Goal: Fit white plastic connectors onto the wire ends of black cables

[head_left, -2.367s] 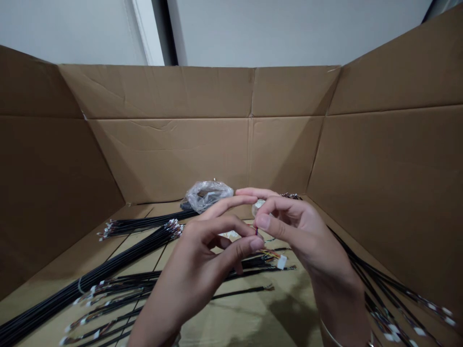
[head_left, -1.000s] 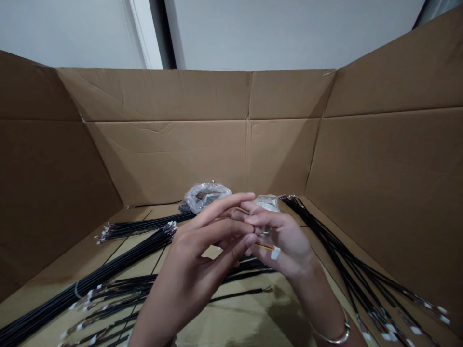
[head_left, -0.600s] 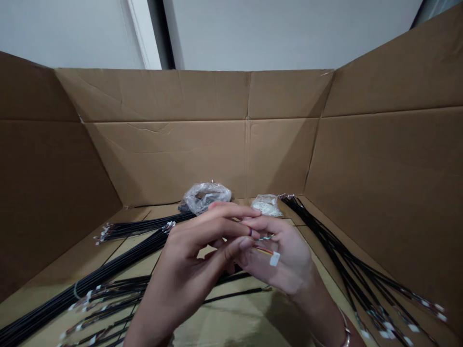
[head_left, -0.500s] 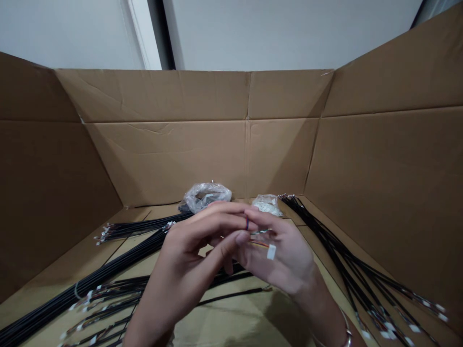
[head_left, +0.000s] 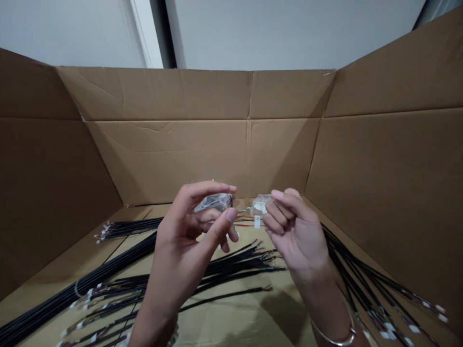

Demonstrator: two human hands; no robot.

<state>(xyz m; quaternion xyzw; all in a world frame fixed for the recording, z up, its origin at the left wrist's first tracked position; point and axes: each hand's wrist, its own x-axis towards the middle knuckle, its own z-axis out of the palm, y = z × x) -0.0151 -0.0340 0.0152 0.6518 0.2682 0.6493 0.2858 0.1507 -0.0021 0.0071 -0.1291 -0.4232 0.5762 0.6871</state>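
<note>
Thin coloured wires (head_left: 245,219) stick out to the right from the fingers of my left hand (head_left: 191,236), which holds the wire cable by thumb and fingers. Its index finger is raised and arched, with a blue and red wire standing between it and the thumb. A white connector (head_left: 257,221) sits at the end of the yellow and red wires, close to my right hand. My right hand (head_left: 294,226) is closed, its fingers curled and index and thumb pinched together. Whatever lies in that pinch is hidden or too small to name. A green-and-white wire (head_left: 247,208) points towards it.
Black cables with bare wire ends (head_left: 246,262) lie below my hands. A tied black bundle (head_left: 108,267) and connector-ended cables lie left, more cables (head_left: 354,262) right. Two clear plastic bags (head_left: 213,202) (head_left: 258,206) stand at the back. Cardboard walls (head_left: 195,144) surround the surface.
My hands have moved apart; my right hand has drawn off to the right and curled its fingers. The connector, formerly before my right palm, now hangs between the hands, slightly higher.
</note>
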